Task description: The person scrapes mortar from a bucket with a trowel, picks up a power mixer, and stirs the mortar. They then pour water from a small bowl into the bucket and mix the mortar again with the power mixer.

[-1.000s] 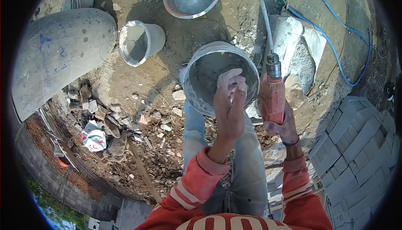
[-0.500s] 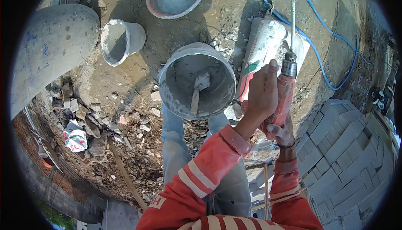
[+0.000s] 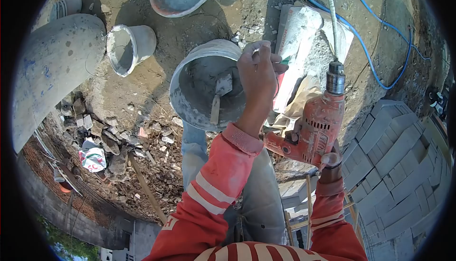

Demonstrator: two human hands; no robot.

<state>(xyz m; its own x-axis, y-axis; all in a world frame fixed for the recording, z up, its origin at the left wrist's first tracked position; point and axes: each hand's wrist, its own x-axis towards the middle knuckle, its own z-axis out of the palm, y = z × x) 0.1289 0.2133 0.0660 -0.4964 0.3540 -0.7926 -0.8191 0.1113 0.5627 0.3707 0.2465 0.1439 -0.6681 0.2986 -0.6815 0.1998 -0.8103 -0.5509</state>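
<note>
A dusty red power drill (image 3: 323,123) lies on its side in the air right of centre, its side handle pointing left. My right hand (image 3: 331,159) is wrapped round its rear end, mostly hidden behind it. From the drill's metal chuck a long mortar-caked rod (image 3: 330,16) runs up out of view. My left hand (image 3: 259,68) is raised near the right rim of a large bucket (image 3: 178,102), holding nothing visible, fingers loosely bent and thumb apart. Inside that bucket is grey mortar, with a trowel (image 3: 223,85) lying in it, handle toward me.
A torn cement bag (image 3: 297,33) lies beyond the drill, near a blue hose (image 3: 365,68). A smaller bucket (image 3: 145,45) and a round basin (image 3: 154,0) holding grey liquid stand further off. Rubble (image 3: 102,130) spreads at left; stacked grey blocks (image 3: 389,161) are at right.
My left hand has come away from the drill, moving left toward the large bucket. The drill has turned in my right hand, so its side handle now shows.
</note>
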